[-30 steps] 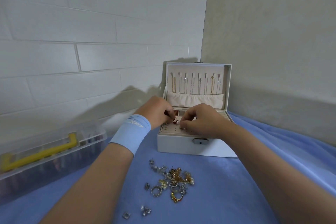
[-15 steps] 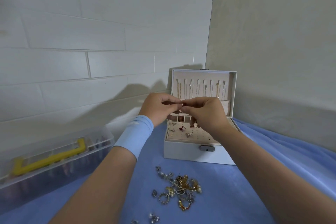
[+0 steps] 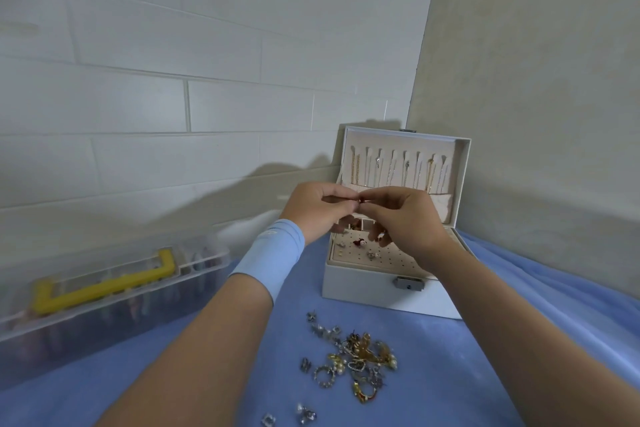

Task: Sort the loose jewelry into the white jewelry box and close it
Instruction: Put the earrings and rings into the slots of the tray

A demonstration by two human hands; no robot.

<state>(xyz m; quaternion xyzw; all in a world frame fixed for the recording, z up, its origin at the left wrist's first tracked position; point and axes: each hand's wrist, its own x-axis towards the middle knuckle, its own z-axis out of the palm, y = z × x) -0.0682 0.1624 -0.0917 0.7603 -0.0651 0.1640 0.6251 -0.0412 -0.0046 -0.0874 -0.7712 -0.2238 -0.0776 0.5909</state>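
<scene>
The white jewelry box (image 3: 360,291) stands open on the blue cloth, its lid upright with several thin chains hanging inside. A few small earrings sit in its perforated beige tray (image 3: 349,253). My left hand (image 3: 318,210) and my right hand (image 3: 405,218) meet fingertip to fingertip above the tray, both pinching one tiny dark red earring (image 3: 361,200). A pile of loose gold and silver jewelry (image 3: 349,357) lies on the cloth in front of the box.
A clear plastic organiser case (image 3: 104,291) with a yellow handle lies at the left against the white brick wall. A beige wall closes the corner behind and right of the box. Two stray silver pieces (image 3: 304,414) lie near the bottom edge.
Both hands have risen from the tray surface to above it, holding the small red earring between the fingertips. The view has shifted slightly, so the box sits further right.
</scene>
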